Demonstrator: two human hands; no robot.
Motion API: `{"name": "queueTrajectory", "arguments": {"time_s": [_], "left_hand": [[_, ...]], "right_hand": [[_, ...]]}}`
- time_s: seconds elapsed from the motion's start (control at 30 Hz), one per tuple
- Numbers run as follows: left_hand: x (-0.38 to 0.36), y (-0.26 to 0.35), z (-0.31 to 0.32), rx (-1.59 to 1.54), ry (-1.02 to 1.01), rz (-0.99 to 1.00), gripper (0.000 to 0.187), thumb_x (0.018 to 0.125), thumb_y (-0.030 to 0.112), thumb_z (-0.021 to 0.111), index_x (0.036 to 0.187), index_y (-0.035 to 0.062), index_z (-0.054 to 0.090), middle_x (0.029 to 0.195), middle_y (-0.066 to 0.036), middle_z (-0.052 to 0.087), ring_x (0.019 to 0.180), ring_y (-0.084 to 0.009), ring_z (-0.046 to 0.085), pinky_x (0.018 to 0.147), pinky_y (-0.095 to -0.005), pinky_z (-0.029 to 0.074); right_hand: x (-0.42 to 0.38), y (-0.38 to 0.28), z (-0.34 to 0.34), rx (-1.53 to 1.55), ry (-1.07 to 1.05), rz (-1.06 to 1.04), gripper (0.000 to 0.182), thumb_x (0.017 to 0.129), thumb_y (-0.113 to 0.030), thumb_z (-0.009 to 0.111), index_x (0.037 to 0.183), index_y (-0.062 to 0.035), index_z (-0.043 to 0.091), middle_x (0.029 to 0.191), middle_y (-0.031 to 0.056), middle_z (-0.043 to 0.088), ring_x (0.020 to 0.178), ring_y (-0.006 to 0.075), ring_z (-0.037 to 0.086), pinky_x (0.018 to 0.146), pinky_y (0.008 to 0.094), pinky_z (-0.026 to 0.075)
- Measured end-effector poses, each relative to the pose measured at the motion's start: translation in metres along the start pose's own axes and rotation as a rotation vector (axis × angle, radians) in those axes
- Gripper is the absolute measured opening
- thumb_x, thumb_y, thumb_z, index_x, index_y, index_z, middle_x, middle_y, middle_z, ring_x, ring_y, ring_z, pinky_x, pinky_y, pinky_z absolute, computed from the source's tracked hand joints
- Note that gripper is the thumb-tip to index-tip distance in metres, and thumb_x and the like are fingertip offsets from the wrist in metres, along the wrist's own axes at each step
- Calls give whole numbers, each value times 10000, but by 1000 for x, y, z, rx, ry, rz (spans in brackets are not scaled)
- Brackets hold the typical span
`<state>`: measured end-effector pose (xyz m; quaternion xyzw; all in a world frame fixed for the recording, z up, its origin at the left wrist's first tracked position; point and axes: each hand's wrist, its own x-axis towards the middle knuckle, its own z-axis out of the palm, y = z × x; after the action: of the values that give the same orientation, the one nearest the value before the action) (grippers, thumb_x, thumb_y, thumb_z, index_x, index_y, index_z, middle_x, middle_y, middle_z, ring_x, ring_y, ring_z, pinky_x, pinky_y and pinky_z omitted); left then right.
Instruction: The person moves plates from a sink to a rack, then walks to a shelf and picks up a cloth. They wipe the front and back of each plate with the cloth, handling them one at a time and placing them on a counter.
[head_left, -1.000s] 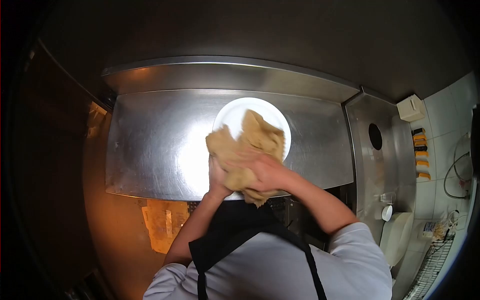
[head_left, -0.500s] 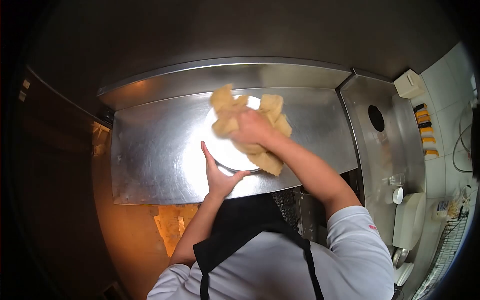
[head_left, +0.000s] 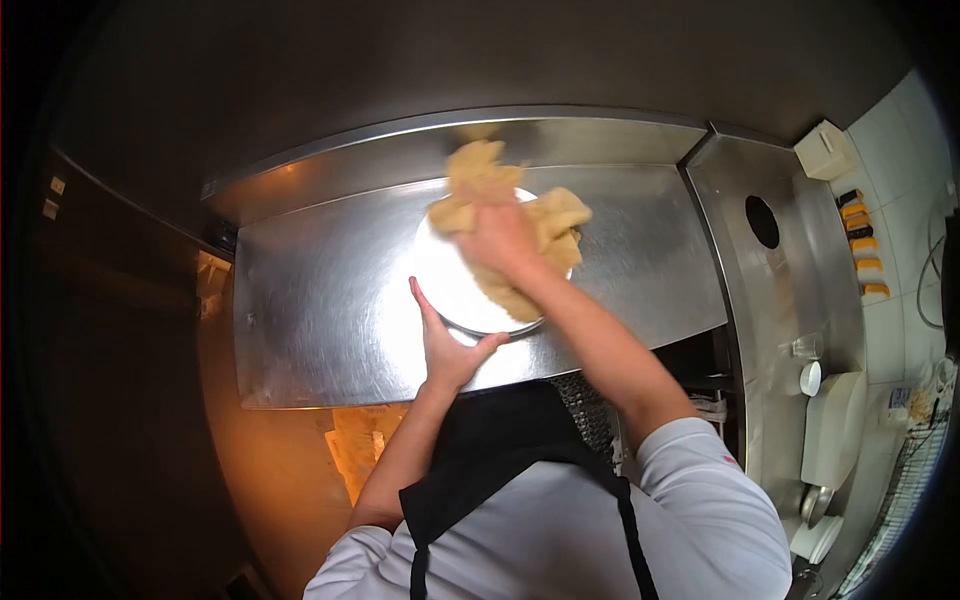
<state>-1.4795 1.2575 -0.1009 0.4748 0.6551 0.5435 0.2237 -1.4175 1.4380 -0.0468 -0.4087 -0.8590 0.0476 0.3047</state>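
Observation:
A round white plate lies on the steel counter, its far and right parts covered by a crumpled tan cloth. My right hand is closed on the cloth and presses it against the plate's face; motion blurs the fingers, partly buried in the folds. At the near left rim, my left hand holds the plate, thumb along the near edge and fingers stretched up the left side. A thin dark edge shows under the plate's near rim.
The steel counter has a raised back ledge. To the right, another steel surface has a round dark hole, a glass and a small white bowl. Several yellow-handled tools line the tiled wall.
My right hand and the cloth have moved toward the far edge of the plate, the cloth now reaching the back ledge. My left hand keeps its place at the rim. The view has shifted slightly.

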Motion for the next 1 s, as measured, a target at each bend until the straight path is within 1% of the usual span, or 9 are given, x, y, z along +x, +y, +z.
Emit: {"name": "queueTrajectory", "arguments": {"time_s": [0.17,0.27,0.3,0.37,0.43,0.57,0.8,0.93,1.0], "left_hand": [[-2,-25,-6,99,-212,84,1225,647,389,950,1536,-22,213,1557,-278,338,1390,-378,438,1157,-457,338],[-1,-17,-6,124,-183,63,1296,673,407,923,1564,-64,109,1595,-323,239,1459,-422,330,1207,-468,263],[-2,-14,0,27,-88,57,1335,668,410,925,1568,-78,68,1605,-337,202,1482,-431,286,1222,-466,236],[-4,-21,2,-69,-59,-11,1432,647,443,934,1563,-103,-22,1620,-367,95,1524,-450,152,1247,-470,165],[-6,-27,0,-107,-53,-27,1489,628,474,939,1561,-115,-62,1629,-381,32,1547,-459,73,1261,-477,122],[-2,-30,-11,116,-51,105,1452,638,455,942,1588,-69,-24,1652,-340,2,1558,-402,62,1263,-452,118],[0,-26,-5,20,-192,-35,1237,689,403,940,1550,-50,175,1500,-271,379,1404,-355,398,1186,-429,324],[0,-23,-5,194,-9,30,1460,627,499,944,1577,-71,-5,1631,-382,-15,1548,-473,33,1251,-507,144],[-3,-20,-6,182,10,52,1464,615,372,971,1587,-66,-33,1652,-313,92,1546,-408,130,1260,-465,145]], "right_hand": [[-49,-51,-36,495,-515,-199,528,782,-233,737,1280,-74,658,1181,199,699,1141,283,661,1010,429,495],[-38,-34,-64,880,-578,111,441,815,-211,727,1211,-23,673,1100,169,712,1041,206,683,916,369,537],[-31,-38,-67,1111,-190,145,348,832,-200,734,1100,17,685,1008,112,713,922,162,680,819,321,549],[-1,-42,-99,1462,-34,468,392,843,-234,749,1106,49,686,1013,88,715,908,180,683,828,320,552],[35,-38,-141,1444,-117,338,453,793,-273,807,1131,4,687,1105,164,693,1026,191,658,895,340,522],[31,15,-87,72,-18,-21,733,764,-520,794,1336,-87,645,1365,279,567,1340,426,474,1154,552,280],[-63,-25,-40,289,-490,-111,660,706,-402,822,1305,-176,663,1460,254,508,1394,437,428,1205,563,233],[-75,42,-89,148,-658,-147,580,719,-318,799,1265,-154,689,1423,209,557,1375,412,452,1198,569,242],[-51,63,-73,-36,-472,-69,561,730,-314,782,1258,-145,698,1431,210,548,1387,406,436,1202,561,224]]}}
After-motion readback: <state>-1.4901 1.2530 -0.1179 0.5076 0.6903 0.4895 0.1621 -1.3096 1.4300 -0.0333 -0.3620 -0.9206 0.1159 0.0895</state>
